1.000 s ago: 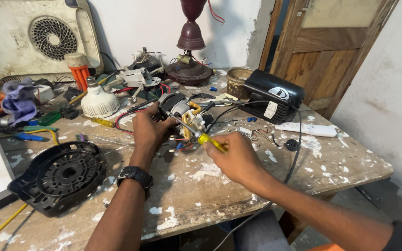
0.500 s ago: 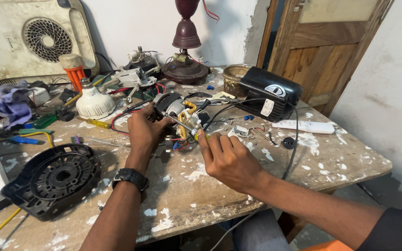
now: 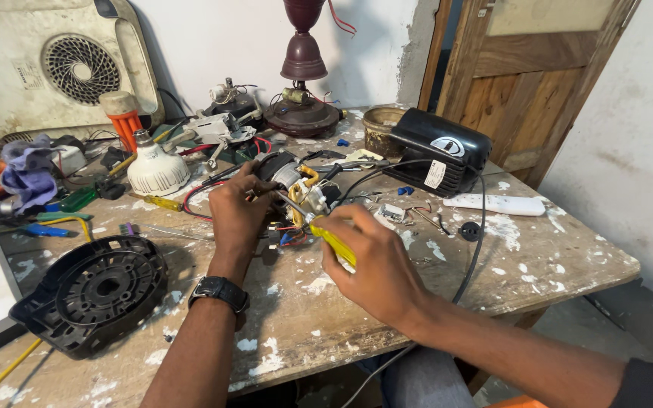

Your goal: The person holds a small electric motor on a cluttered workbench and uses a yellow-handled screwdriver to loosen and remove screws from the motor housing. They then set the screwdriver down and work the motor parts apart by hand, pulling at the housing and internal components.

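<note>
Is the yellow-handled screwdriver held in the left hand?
No, the right hand grips the yellow-handled screwdriver; the left hand rests on the wired motor.

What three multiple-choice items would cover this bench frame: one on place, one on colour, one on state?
1. Where is the round black fan cover?
A. On the table, on the left-hand side beside the left forearm
B. Leaning against the door
C. On top of the black motor unit

2. What colour is the screwdriver handle?
A. Red
B. Yellow
C. Blue

3. What is the right hand doing?
A. Resting flat and empty on the table
B. Holding the white remote
C. Gripping the screwdriver, tip aimed at the wired assembly

Key: 1 A, the cover lies flat on the paint-spattered table at the left. 2 B, the handle shows yellow between the fingers. 3 C, fingers wrap the handle while the left hand steadies the assembly.
</note>
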Demonstrator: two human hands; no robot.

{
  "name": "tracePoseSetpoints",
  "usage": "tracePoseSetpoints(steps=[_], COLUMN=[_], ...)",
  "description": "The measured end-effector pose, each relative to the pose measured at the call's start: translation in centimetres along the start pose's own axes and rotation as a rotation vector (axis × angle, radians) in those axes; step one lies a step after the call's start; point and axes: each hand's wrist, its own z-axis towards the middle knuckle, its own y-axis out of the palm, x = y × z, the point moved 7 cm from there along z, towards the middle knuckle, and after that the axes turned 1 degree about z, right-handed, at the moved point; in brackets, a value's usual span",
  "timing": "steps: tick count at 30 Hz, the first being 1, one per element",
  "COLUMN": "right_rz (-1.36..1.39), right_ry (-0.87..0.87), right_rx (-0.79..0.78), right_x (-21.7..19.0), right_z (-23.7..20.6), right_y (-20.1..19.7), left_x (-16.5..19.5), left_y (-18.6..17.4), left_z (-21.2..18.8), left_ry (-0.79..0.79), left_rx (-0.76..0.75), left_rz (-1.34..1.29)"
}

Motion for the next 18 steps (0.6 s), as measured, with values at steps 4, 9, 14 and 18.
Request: tracePoseSetpoints(steps=[4,9,14,18], right_rz=[0.214,1.001,1.103,1.130], right_ry=[0.180,1.026,1.217,1.238], right_rx=[0.114,0.033,-0.329,-0.403], right_x=[1.2,5.4,5.5,5.6], right_z=[0.2,-2.1,-2.1,-1.7], right_y=[-0.3,4.1,5.5,5.1], left_x=[-0.3,1.1,-0.2,-2.7], left_y=[0.1,-0.8,-0.9,0.3], left_z=[-0.1,0.0,0.2,-0.4], left_ry=[-0.056,0.023,-0.197,-0.458], left_rx=[-0.010,0.023,-0.046,-0.160], left_rz=[-0.010,-0.027,-0.007,0.020])
